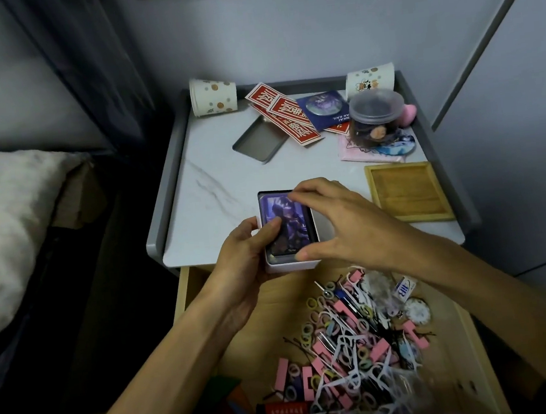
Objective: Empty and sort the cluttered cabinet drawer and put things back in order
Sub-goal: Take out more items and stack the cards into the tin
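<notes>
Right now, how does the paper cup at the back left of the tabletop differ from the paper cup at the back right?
The left paper cup lies on its side, with its bottom pointing right; the right paper cup stands more upright against the back rim. The left cup is fully in view, while a clear lidded jar hides the right cup's lower part. The left cup shows dots; the right cup also shows a small cartoon figure. Both are white with brownish print.

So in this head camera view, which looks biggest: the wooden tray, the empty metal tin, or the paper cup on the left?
Largest to smallest as they look:
1. Wooden tray
2. Metal tin
3. Left paper cup
The tin and cup lie farther from the camera, so their true sizes are unsure.
</notes>
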{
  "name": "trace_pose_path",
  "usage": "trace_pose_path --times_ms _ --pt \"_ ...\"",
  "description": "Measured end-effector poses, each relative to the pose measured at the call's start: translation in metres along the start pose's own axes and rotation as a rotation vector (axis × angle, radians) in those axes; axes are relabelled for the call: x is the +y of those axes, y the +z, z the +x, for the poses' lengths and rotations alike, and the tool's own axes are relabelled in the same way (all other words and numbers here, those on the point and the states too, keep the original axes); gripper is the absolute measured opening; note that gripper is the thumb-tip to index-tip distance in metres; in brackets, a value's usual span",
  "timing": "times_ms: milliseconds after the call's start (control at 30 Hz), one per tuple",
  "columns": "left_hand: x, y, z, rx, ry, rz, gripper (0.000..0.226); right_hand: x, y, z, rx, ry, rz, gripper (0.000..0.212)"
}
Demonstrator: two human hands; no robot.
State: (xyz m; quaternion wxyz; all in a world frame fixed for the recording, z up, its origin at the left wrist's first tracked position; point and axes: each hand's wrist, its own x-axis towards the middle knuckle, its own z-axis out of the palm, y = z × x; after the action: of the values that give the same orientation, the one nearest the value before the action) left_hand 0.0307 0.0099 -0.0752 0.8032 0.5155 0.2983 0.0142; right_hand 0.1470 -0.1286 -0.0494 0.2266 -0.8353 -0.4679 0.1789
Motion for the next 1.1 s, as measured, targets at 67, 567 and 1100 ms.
trace_pose_path --times_ms 67,567,1100 --pt "0.004 -0.002 0.001 0.047 0.035 -0.007 0.033 -0.004 -0.004 0.008 -0.028 -0.02 0.039 0.084" --pt "0.055 -0.056 0.007 0.347 0.151 -0.444 0.032 0.002 0.019 0.204 0.088 0.064 -0.624 0.02" --pt "0.052 -0.052 -0.003 0.321 0.123 -0.475 0.027 0.017 0.009 0.056 -0.15 -0.06 -0.337 0.018"
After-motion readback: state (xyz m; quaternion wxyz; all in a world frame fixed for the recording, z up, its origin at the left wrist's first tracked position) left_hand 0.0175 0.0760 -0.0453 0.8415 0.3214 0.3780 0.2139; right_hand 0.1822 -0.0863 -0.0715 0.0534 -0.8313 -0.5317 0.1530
